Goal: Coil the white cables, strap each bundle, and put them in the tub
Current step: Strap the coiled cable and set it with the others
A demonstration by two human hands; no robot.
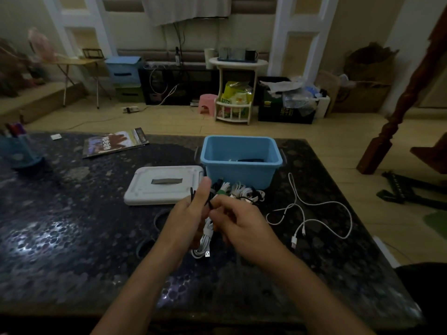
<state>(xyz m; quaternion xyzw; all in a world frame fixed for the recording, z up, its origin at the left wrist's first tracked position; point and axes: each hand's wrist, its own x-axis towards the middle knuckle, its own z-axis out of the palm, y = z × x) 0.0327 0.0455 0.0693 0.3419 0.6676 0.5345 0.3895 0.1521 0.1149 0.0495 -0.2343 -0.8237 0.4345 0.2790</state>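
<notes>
Both hands grip one coiled bundle (204, 240) over the near desk: left hand (187, 217) holds it, right hand (238, 227) pinches a black strap (210, 203). Strapped bundles (242, 192) wait beside the tub (242, 163); one loose cable (314, 213) remains right.

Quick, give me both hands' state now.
Left hand: grips the coiled white cable.
Right hand: fingers curled, pinching the black strap.
</notes>
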